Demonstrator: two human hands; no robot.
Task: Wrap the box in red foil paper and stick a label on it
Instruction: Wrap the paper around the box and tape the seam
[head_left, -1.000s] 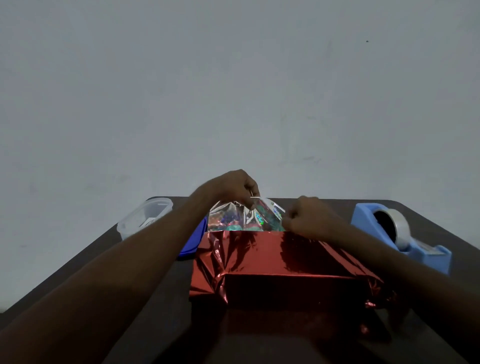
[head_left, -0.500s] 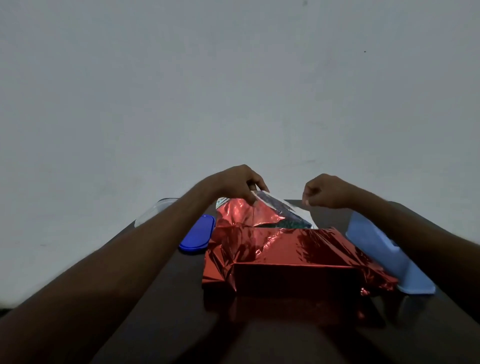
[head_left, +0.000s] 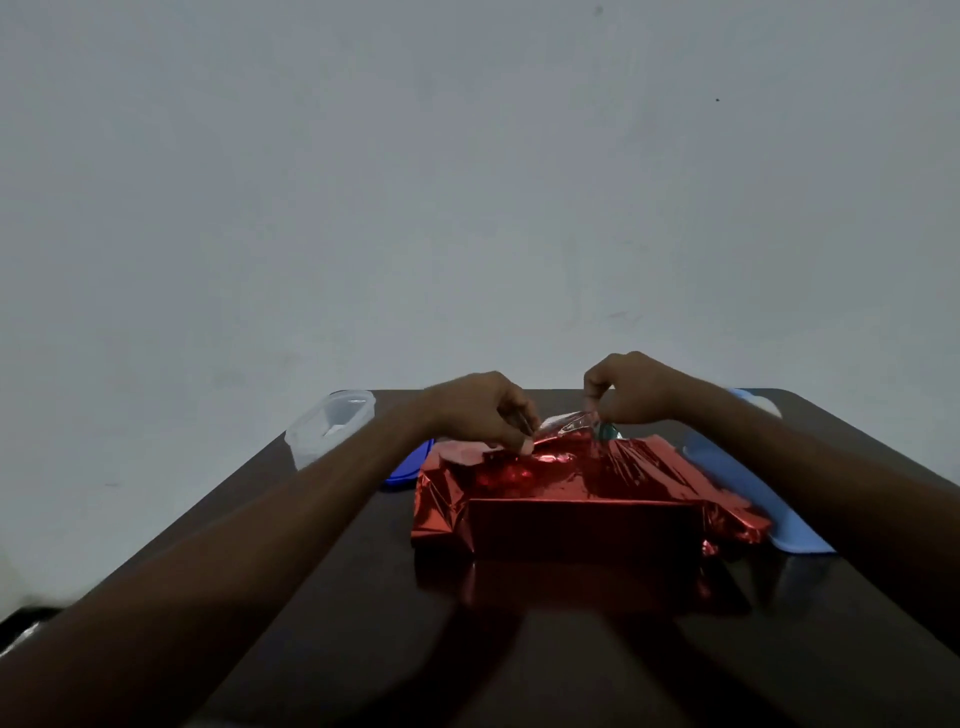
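Where creased, glossy red foil paper

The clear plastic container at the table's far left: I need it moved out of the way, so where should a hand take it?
Grip the clear plastic container across its narrow sides just under the open rim, coming from above; its left stands free, while the left hand's forearm crosses close on its right.

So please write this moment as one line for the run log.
left hand: pinches red foil | right hand: pinches foil edge | box: wrapped, on table
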